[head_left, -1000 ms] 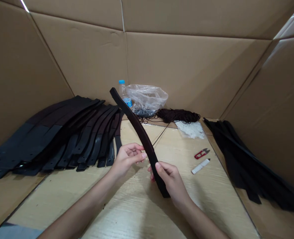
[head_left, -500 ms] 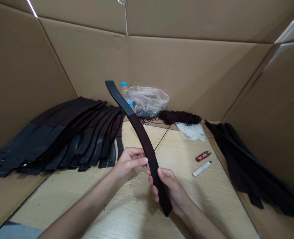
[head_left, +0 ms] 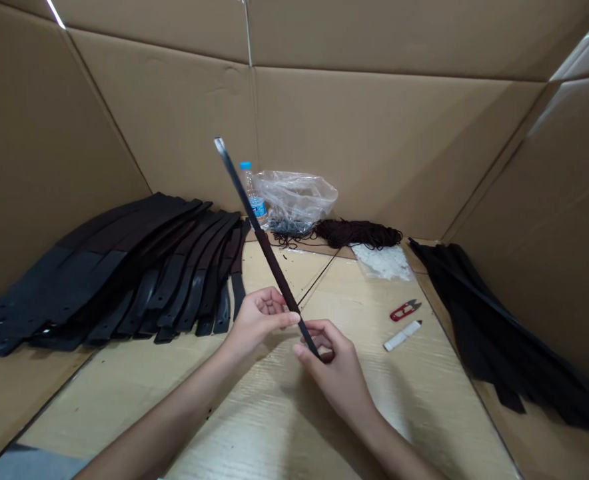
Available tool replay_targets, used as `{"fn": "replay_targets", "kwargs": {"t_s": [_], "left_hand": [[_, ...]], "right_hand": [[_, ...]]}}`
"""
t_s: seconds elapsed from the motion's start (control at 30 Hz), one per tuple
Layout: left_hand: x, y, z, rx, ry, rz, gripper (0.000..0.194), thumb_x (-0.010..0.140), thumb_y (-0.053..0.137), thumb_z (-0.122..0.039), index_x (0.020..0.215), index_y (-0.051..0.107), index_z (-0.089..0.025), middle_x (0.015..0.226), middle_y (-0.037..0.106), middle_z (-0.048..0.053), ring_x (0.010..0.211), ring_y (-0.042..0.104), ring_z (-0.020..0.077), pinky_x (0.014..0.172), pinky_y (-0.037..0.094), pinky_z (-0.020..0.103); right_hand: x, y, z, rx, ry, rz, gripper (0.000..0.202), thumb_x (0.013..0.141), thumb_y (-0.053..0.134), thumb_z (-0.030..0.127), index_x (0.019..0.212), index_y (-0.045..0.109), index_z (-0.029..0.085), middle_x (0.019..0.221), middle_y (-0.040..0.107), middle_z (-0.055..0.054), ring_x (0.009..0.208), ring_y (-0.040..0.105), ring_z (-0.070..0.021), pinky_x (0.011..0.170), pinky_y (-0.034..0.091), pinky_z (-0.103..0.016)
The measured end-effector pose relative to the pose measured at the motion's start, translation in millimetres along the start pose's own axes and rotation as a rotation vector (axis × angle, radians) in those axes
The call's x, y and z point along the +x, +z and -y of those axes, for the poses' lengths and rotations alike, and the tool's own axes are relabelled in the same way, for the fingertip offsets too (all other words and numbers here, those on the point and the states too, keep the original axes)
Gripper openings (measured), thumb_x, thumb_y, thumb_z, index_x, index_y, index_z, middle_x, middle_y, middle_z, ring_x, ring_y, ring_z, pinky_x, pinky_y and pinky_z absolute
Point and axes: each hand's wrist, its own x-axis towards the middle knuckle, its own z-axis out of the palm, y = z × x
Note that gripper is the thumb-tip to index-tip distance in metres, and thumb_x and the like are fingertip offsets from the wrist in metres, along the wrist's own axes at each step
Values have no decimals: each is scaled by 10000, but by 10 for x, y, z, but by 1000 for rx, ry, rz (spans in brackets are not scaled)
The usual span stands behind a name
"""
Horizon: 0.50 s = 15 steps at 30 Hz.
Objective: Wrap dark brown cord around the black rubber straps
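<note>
A curved black strip (head_left: 276,270), wound along part of its length with dark brown cord, is held edge-on above the table. My left hand (head_left: 264,321) pinches it at the lower end of the winding, thumb against its edge. Lower down, my right hand (head_left: 332,357) grips the strip's bare near end between thumb and fingers. From the winding a taut dark brown cord (head_left: 319,277) runs back to a loose skein (head_left: 359,233) at the rear of the table. The palm-side fingers of both hands are partly hidden.
Many similar wound strips (head_left: 124,233) lie piled at left; plain black strips (head_left: 474,320) lie at right. Red thread snips (head_left: 405,311) and a white cutter-like piece (head_left: 402,335) rest on the table (head_left: 234,413). A bottle (head_left: 257,203), clear plastic bag (head_left: 299,193) and white packet (head_left: 384,262) stand behind. Cardboard walls surround everything.
The strip has turned about its length from showing its broad face to showing its narrow edge. My right hand has shifted its grip up slightly and rolled with it.
</note>
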Motion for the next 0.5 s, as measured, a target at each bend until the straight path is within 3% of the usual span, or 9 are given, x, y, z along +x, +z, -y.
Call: {"fn": "replay_targets", "kwargs": {"t_s": [0.1, 0.2, 0.5], "left_hand": [[-7, 34, -9, 58, -6, -11, 363, 434, 849, -250, 589, 537, -146, 444, 532, -50, 411, 452, 63, 428, 339, 174], [-10, 34, -10, 83, -6, 8, 354, 461, 844, -287, 609, 557, -141, 459, 552, -38, 421, 476, 67, 435, 357, 175], [-13, 9, -21, 55, -3, 47, 361, 478, 860, -341, 620, 608, -126, 502, 591, -11, 447, 512, 81, 447, 397, 192]], "right_hand": [[-20, -14, -11, -222, -108, -17, 233, 827, 573, 359, 911, 643, 153, 768, 626, -43, 684, 567, -157, 558, 412, -236], [-24, -29, -21, -279, -172, -26, 297, 904, 460, 379, 835, 632, 148, 732, 615, -45, 643, 537, -148, 548, 389, -239], [-6, -47, 41, -39, -14, 0, 455, 865, 475, 557, 709, 584, 144, 518, 452, 29, 447, 425, -96, 424, 322, -207]]}}
